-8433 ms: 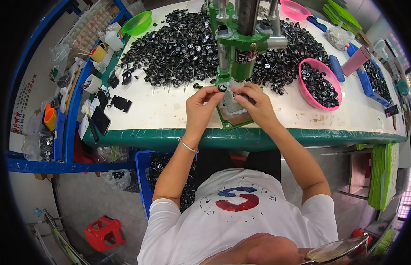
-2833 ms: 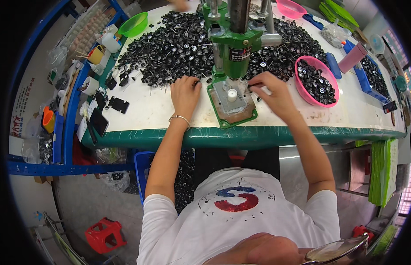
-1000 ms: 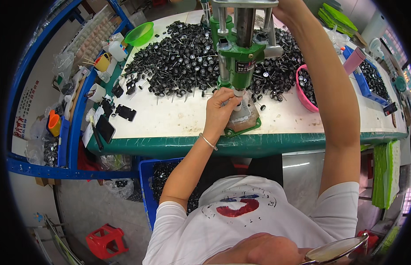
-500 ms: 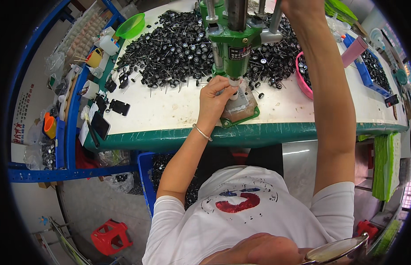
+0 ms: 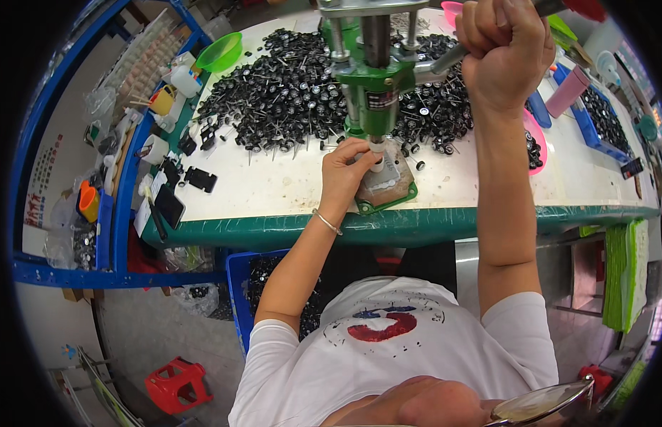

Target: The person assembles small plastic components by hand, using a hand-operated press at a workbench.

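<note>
A green hand press (image 5: 379, 85) stands on the bench in front of me. My right hand (image 5: 505, 53) is closed round its metal lever (image 5: 450, 60), to the right of the press head. Under the ram, my left hand (image 5: 345, 169) pinches with thumb and forefinger where the white tip of the press meets a small white cylinder (image 5: 378, 166). Those fingertips cover whatever lies between the two. The cylinder stands upright on the grey plate of the press base (image 5: 389, 186). Behind the press spreads a heap of small black wheels (image 5: 281, 96), many with thin metal axles.
A green bowl (image 5: 220, 53) sits at the back left, and a pink basin (image 5: 536, 142) with wheels at the right. Beyond it are a pink bottle (image 5: 568, 92) and a blue tray (image 5: 602, 117). A phone (image 5: 168, 206) lies near the left edge.
My right hand has come down and nearer, bringing the lever with it. The white press tip now meets the cylinder at my left fingertips, where a dark gap showed before.
</note>
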